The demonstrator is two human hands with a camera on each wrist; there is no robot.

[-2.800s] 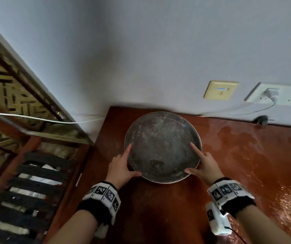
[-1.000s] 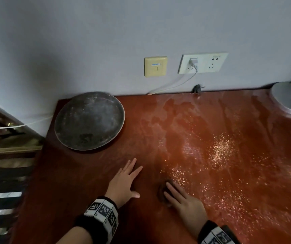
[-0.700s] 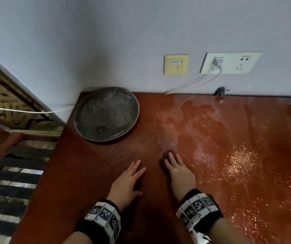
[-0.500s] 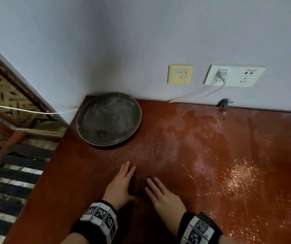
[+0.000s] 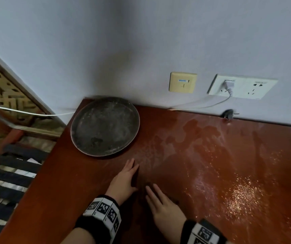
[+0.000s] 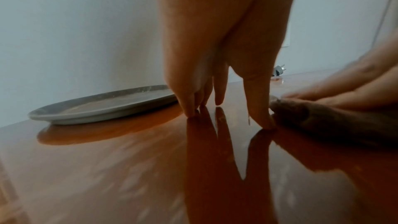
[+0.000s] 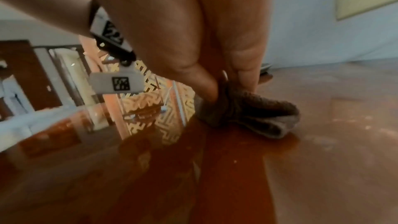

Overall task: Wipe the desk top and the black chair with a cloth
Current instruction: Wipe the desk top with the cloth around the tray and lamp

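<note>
On the red-brown desk top (image 5: 211, 164), the right hand (image 5: 165, 208) lay flat, fingers straight, pressing the dark cloth (image 7: 247, 110) down. Just beside it the left hand (image 5: 123, 180) rested with straight fingers, holding nothing, near a grey plate (image 5: 104, 125).

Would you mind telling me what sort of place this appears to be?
Probably a room in a home: a glossy reddish wooden desk against a painted wall, a wall socket with a plug in it, and a wooden bed frame with slats beside the desk.
</note>
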